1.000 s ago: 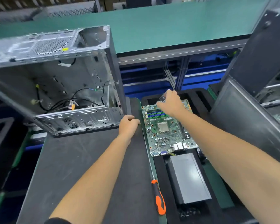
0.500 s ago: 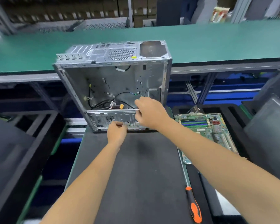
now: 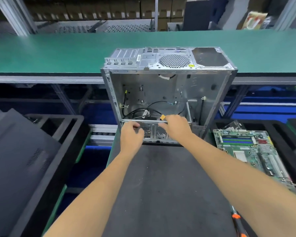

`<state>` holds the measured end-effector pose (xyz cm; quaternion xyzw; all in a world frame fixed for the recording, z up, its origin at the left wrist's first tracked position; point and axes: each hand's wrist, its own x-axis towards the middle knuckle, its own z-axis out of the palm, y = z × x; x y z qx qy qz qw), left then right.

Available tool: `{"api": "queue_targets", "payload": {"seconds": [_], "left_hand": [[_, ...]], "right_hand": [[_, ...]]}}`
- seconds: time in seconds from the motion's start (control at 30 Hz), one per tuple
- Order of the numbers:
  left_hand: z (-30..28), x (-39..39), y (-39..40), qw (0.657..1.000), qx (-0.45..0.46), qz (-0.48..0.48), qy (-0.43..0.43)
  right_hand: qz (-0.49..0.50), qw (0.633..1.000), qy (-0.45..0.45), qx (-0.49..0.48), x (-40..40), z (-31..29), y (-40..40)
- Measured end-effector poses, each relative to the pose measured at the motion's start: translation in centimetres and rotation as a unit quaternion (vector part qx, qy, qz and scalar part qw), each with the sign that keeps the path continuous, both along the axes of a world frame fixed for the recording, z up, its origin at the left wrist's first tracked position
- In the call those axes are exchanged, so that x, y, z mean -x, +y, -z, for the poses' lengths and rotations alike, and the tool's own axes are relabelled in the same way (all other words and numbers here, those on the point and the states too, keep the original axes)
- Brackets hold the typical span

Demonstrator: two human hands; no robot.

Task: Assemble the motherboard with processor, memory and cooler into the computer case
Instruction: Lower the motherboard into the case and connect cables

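Observation:
An open metal computer case (image 3: 167, 89) stands at the far end of the dark work mat (image 3: 161, 185), its open side facing me, with black cables and a yellow connector (image 3: 162, 117) loose inside. My left hand (image 3: 131, 135) grips the case's near lower rail, fingers curled over it. My right hand (image 3: 176, 128) holds the same rail further right, next to the yellow connector. The green motherboard (image 3: 249, 151), with blue memory slots and a processor socket, lies in a black foam tray (image 3: 280, 130) to the right, apart from both hands.
An orange-handled screwdriver (image 3: 238, 223) lies at the mat's right edge. A dark case panel (image 3: 15, 159) leans in a black tray on the left. A green conveyor bench (image 3: 58, 53) runs behind the case.
My right hand left the motherboard and came to the case's lower rail. My left hand shifted along that rail. The case now faces me squarely, centred in view.

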<state>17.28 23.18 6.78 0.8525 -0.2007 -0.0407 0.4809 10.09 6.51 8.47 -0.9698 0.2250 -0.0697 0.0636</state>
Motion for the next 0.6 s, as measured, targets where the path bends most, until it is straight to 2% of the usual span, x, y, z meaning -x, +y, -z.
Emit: {"api": "queue_targets", "payload": {"seconds": [0.1,0.23,0.4,0.5,0.6], "left_hand": [[-0.2,-0.2,-1.1,0.989,-0.028,0.057,-0.133],[-0.3,-0.7,-2.7,0.939,-0.131,0.070,-0.309],[0.3,-2.1,-3.8,0.902,-0.259,0.128,-0.320],[0.3,-2.6,-4.3,0.891,-0.275,0.148,-0.328],[-0.2,-3.0,-4.9,0.886,-0.288,0.153,-0.330]], "right_hand": [[0.007,1.000,0.021,0.014,0.2,-0.2,-0.4],[-0.007,0.997,0.071,0.017,0.1,-0.9,-0.9],[-0.019,0.995,0.098,0.032,-0.2,-0.9,-1.5],[-0.022,0.993,0.106,0.055,-0.4,-0.5,-1.5],[-0.041,0.986,0.092,0.136,-0.5,-0.3,-1.3]]}}
